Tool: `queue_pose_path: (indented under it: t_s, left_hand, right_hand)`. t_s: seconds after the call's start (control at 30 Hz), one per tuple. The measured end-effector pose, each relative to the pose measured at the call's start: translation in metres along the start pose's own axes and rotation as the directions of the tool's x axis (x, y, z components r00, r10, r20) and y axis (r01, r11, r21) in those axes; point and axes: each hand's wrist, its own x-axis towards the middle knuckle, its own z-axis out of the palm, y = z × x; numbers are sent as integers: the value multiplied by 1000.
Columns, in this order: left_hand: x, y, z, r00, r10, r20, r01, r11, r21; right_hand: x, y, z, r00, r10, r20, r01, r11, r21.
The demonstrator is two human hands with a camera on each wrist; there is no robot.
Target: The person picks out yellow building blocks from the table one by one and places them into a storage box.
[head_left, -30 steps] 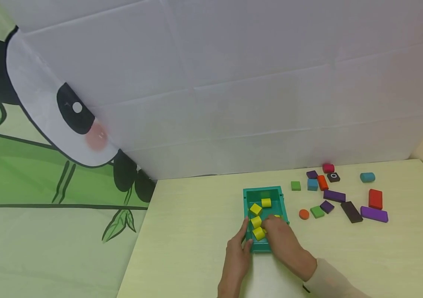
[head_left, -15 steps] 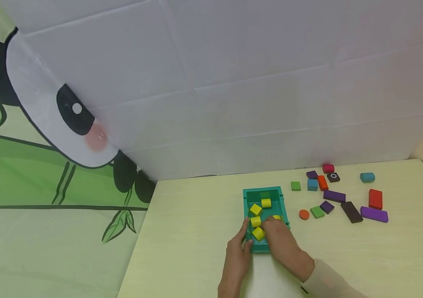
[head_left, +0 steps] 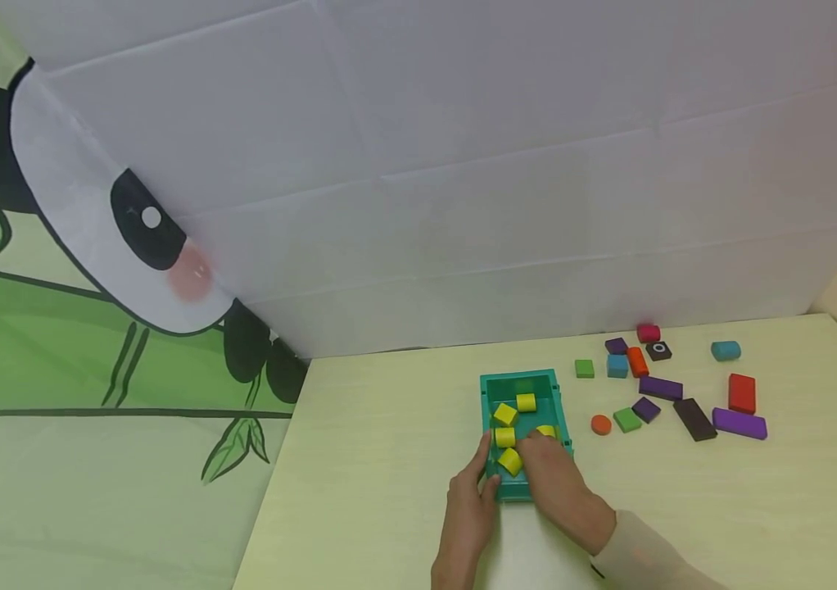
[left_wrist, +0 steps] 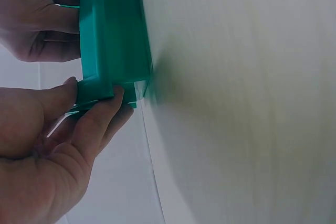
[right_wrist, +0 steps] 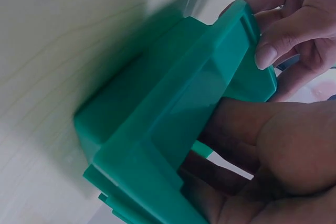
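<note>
A teal-green open box (head_left: 514, 492) rests on the table with several yellow blocks (head_left: 505, 415) inside. My left hand (head_left: 468, 512) grips its left wall, thumb at the rim and fingers along the outside, as the left wrist view also shows on the box (left_wrist: 121, 30). Reaching over the near right side, my right hand (head_left: 562, 492) has its fingers down in the box. One yellow block (head_left: 510, 460) lies just left of those fingers, another yellow block (head_left: 546, 430) just beyond them. The right fingertips (right_wrist: 215, 119) are hidden behind the wall, so I cannot tell what they hold.
Right of the box several loose blocks are scattered, among them an orange disc (head_left: 600, 424), a green block (head_left: 627, 419), a black block (head_left: 694, 419), a purple bar (head_left: 739, 423) and a red block (head_left: 742, 393). A white cloth (head_left: 536, 205) hangs behind the table's back edge.
My right hand and sleeve have shifted slightly left. The yellow block beyond it shows more; a yellow bit beside its fingers is now hidden. My left hand and the box have stayed put.
</note>
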Motion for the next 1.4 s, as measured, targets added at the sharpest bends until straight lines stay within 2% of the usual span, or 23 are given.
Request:
queue_pose_path:
  t_s: [0.5,1.1,1.4]
  left_hand:
    - [4,-2,1,1000,-4,5,4,1000,1]
    - [3,-5,5,1000,-8,-19,9,1000,15]
    - [0,-7,5,1000,-4,-22,4,999,35]
  right_hand:
    - [3,3,4,998,31,50,-32,999,13]
    - [1,4,1,998,29,50,-31,998,53]
    - [-3,4,-7,994,91,52,-97,988,122]
